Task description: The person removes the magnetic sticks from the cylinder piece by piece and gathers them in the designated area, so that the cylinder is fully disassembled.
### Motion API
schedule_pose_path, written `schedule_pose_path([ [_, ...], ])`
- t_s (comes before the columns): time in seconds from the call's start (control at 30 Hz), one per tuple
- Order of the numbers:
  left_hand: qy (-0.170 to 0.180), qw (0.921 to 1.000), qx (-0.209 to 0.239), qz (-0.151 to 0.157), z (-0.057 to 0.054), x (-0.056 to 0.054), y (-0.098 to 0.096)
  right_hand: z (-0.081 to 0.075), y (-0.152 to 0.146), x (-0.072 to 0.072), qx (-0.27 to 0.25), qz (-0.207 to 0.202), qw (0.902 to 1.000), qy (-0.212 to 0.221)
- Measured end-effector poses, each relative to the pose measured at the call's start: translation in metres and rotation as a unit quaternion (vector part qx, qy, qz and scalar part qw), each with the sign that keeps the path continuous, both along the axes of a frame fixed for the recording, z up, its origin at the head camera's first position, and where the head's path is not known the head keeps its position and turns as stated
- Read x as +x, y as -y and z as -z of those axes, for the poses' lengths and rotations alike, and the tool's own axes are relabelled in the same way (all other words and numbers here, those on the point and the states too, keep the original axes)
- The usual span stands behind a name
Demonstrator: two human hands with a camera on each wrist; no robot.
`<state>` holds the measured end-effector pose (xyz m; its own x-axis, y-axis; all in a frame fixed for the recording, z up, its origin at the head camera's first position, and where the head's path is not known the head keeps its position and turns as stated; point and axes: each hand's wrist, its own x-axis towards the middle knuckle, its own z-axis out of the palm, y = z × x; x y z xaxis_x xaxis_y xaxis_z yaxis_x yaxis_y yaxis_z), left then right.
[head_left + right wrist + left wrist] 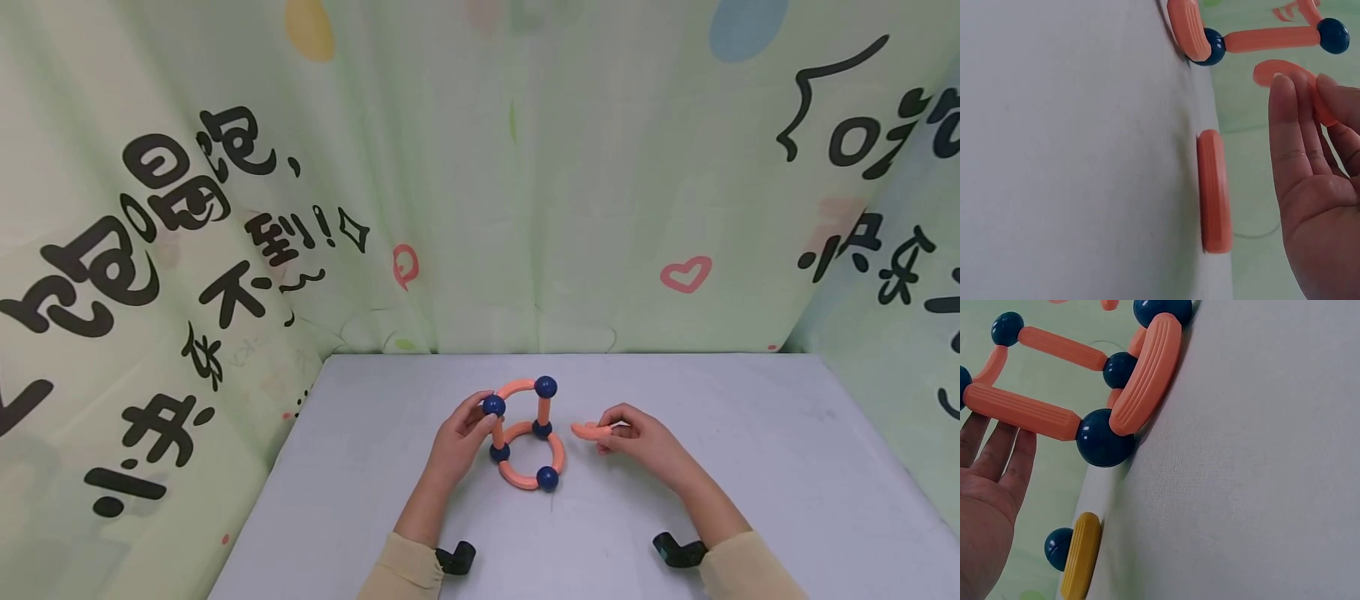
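Note:
A toy frame of orange sticks and dark blue balls (547, 478) stands on the table. Its base is a ring of curved sticks (517, 477) joined by three balls. From two of those balls rise straight sticks (543, 411), topped by balls that an upper curved stick (516, 387) links. My left hand (454, 443) grips the frame by its upper left ball (493, 405) and the top of the upright below it. To the right of the frame, my right hand (639, 437) pinches a loose curved orange stick (588, 431) between thumb and fingers, one end pointing toward the frame.
On the white table (360, 417), a yellow stick (1084, 556) and a blue ball (1059, 549) lie beyond the left hand. Past the right hand lies a straight-looking orange stick (1214, 190). A printed curtain (480, 192) hangs behind and at both sides.

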<state>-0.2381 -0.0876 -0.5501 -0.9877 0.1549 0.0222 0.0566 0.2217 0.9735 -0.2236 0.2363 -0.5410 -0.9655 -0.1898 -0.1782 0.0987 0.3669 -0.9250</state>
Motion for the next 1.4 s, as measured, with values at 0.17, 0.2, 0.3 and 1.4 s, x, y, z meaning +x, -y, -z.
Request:
schedule_pose_path([
  [0.17, 0.0, 1.0, 0.002, 0.001, 0.001, 0.0, 0.0, 0.009, -0.014, 0.003, 0.045, 0.004, 0.999, -0.004],
  [0.2, 0.0, 1.0, 0.002, 0.001, 0.001, 0.0, 0.0, 0.011, -0.016, 0.003, 0.057, 0.008, 0.9983, -0.004],
  [0.3, 0.001, 1.0, 0.002, 0.001, 0.001, 0.0, 0.0, 0.015, -0.023, 0.003, 0.091, 0.015, 0.9957, -0.002],
  [1.4, -0.003, 1.0, 0.001, 0.004, -0.004, 0.002, 0.001, 0.031, -0.036, 0.006, 0.242, -0.004, 0.9702, -0.016],
])
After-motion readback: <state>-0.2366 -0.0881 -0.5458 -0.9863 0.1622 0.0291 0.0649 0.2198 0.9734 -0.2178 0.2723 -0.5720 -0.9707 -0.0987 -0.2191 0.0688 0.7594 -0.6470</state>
